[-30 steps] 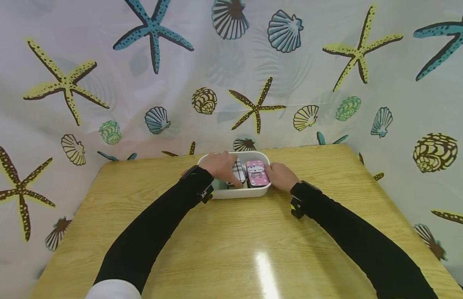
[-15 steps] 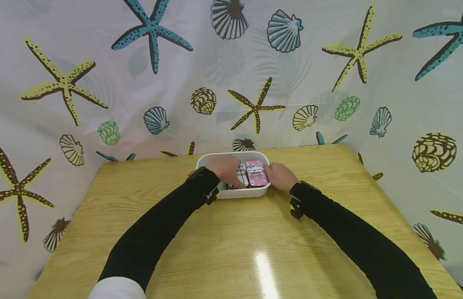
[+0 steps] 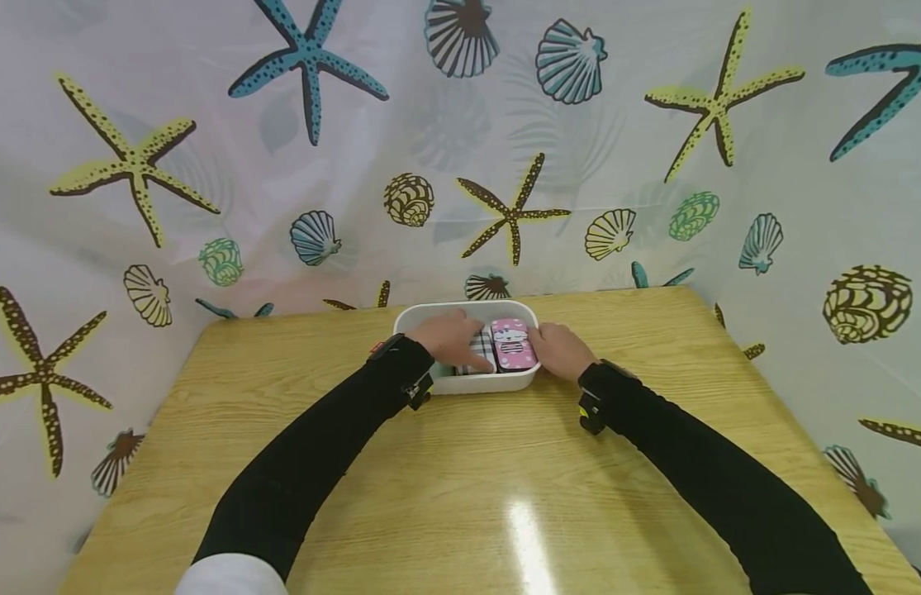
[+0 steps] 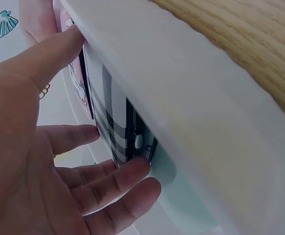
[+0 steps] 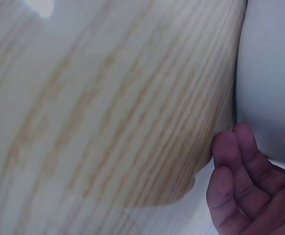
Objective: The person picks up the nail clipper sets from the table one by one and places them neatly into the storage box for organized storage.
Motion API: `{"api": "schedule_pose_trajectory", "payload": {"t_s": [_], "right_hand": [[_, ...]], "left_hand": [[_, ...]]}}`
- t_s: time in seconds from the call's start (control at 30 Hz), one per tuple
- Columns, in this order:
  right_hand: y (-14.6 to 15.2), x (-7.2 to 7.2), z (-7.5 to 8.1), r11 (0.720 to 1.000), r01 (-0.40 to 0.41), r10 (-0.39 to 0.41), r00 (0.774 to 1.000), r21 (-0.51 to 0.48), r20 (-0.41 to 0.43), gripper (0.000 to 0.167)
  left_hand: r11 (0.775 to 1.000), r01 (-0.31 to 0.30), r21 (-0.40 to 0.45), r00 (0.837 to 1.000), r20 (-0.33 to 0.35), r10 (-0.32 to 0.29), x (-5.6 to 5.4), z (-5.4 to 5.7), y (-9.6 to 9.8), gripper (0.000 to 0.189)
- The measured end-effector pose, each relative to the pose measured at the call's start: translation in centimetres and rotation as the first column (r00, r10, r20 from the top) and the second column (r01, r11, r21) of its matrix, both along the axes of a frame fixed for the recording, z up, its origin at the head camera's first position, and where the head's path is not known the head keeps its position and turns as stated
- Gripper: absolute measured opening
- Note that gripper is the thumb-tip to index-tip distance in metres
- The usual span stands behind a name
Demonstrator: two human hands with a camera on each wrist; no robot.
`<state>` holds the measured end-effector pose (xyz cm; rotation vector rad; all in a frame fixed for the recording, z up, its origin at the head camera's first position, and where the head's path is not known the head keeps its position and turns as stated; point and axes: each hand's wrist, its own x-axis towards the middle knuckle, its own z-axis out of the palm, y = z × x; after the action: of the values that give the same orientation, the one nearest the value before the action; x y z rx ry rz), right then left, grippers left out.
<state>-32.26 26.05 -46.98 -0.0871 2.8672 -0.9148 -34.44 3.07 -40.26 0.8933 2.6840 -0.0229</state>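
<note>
A white plastic bin stands at the far side of the table. In its right end sits a pink case with a white cartoon figure. A black-and-white plaid case lies just left of it. My left hand is over the plaid case, its fingers loosely spread. In the left wrist view the fingertips are at the plaid case's edge, and the thumb reaches toward the pink case beside the rim. My right hand grips the bin's right end, its fingers against the outer wall.
The wooden table stretches in front of the bin. Behind and at both sides hangs a pale curtain printed with starfish and shells. A pale green surface shows inside the bin, left of the plaid case.
My left hand has shifted slightly to the right since a second ago, and the plaid case now sits closer to the pink one. My right hand has stayed on the bin.
</note>
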Motion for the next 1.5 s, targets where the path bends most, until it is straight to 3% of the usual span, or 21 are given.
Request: {"api": "schedule_pose_trajectory", "payload": {"t_s": [0.23,0.4,0.6,0.83,1.03,1.2,1.5], "right_hand": [[-0.2,0.2,0.3,1.000,-0.013,0.013,1.000,0.004,0.001,0.048],[-0.2,0.2,0.3,1.000,-0.004,0.004,1.000,0.013,0.004,0.048],[-0.3,0.0,0.5,1.000,0.000,0.000,1.000,0.022,-0.005,0.049],[-0.4,0.1,0.4,0.999,-0.008,0.009,1.000,0.033,-0.013,0.049],[-0.3,0.4,0.5,1.000,-0.004,0.004,1.000,0.015,-0.009,0.049],[-0.3,0.2,0.4,1.000,-0.013,0.013,1.000,0.012,-0.005,0.050],[-0.2,0.0,0.0,1.000,-0.009,0.009,1.000,0.000,-0.007,0.049]], "left_hand": [[1.000,-0.024,0.012,0.999,0.027,0.024,0.3,0.2,-0.4,0.086],[0.998,0.013,0.068,1.000,0.010,-0.014,1.1,0.9,-1.6,0.079],[0.975,0.053,0.216,0.995,-0.092,-0.034,2.9,2.6,-5.1,0.061],[0.946,0.030,0.323,0.989,-0.144,0.018,5.2,3.7,-10.5,0.050],[0.956,-0.009,0.292,0.982,-0.177,0.064,6.3,2.2,-14.3,0.042],[0.967,-0.040,0.252,0.989,-0.130,0.074,7.0,0.6,-16.6,0.042],[0.996,0.011,0.094,1.000,-0.004,-0.011,7.0,-1.9,-18.7,0.084]]}}
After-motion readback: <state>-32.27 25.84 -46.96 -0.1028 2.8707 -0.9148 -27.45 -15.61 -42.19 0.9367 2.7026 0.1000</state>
